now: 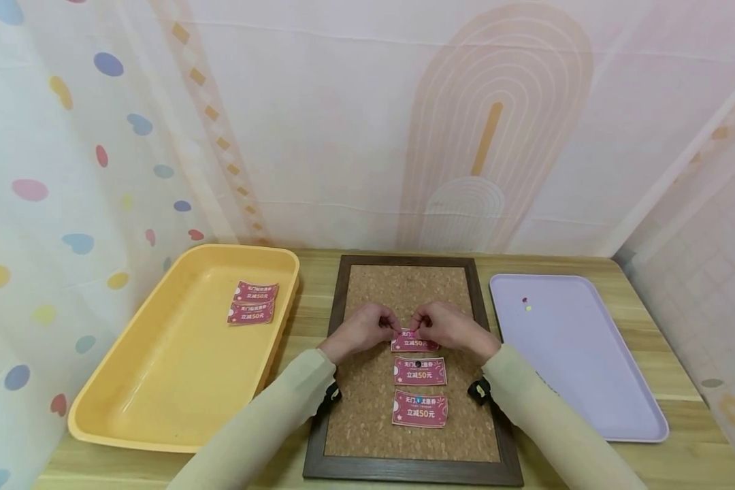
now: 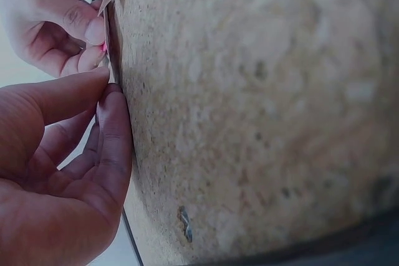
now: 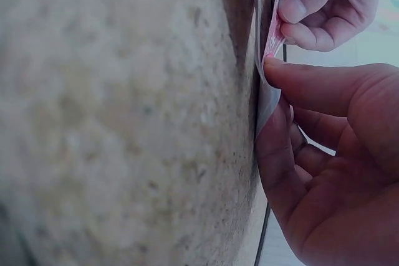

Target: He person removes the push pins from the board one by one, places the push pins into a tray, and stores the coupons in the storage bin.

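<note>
A dark-framed cork board point(image 1: 367, 435) lies on the table beneath both hands. My left hand point(image 1: 363, 331) pinches the left edge of the uppermost red coupon point(image 1: 418, 346). At this coupon's top edge, my right hand point(image 1: 452, 328) pinches a small pink pushpin point(image 1: 413, 334); its thumb lies on the paper's face in the right wrist view. The paper bows slightly off the cork there, and the pin's point is hidden. Below it on the board are a coupon point(image 1: 433, 376) with a black pushpin point(image 1: 418, 364) and another coupon point(image 1: 422, 415) with a blue pushpin point(image 1: 418, 400).
To the left stands a deep yellow tray point(image 1: 159, 395) with two overlapping red coupons point(image 1: 251, 313) in it. On the right lies a shallow lilac tray point(image 1: 588, 367) holding a dark red pin point(image 1: 525, 300) and a yellow pin point(image 1: 529, 309). A patterned curtain point(image 1: 343, 136) closes off the back.
</note>
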Available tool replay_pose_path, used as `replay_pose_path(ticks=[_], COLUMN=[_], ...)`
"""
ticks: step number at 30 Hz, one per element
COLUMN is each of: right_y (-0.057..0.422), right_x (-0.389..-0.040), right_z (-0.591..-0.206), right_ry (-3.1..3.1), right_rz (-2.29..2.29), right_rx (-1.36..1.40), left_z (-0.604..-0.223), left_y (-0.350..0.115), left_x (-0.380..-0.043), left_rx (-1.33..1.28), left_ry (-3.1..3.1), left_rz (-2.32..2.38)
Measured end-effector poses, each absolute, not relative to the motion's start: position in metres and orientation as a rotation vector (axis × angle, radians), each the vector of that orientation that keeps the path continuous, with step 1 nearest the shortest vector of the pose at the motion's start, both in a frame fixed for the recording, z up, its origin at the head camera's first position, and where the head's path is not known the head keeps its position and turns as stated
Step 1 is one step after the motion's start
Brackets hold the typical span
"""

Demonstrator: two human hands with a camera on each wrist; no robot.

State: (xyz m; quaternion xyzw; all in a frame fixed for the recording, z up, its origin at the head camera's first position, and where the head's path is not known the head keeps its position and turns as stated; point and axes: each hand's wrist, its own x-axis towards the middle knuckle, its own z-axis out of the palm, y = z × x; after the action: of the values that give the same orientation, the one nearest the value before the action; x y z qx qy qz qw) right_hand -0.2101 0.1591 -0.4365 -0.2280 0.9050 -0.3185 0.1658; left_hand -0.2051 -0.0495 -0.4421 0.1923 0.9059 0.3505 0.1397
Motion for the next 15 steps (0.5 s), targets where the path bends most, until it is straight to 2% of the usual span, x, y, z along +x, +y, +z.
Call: replay_pose_path(ticks=[15], right_y=[0.1601], right_x=[-0.2117], right_z=[-0.4388], right_ry=[2.553], right_rz=[-0.922], right_rx=[-0.641], left_z=[-0.4427], left_y=[-0.0489], left_x=[-0.2053], left_rx=[0.572], left_ry=[2.652], left_rz=[0.976])
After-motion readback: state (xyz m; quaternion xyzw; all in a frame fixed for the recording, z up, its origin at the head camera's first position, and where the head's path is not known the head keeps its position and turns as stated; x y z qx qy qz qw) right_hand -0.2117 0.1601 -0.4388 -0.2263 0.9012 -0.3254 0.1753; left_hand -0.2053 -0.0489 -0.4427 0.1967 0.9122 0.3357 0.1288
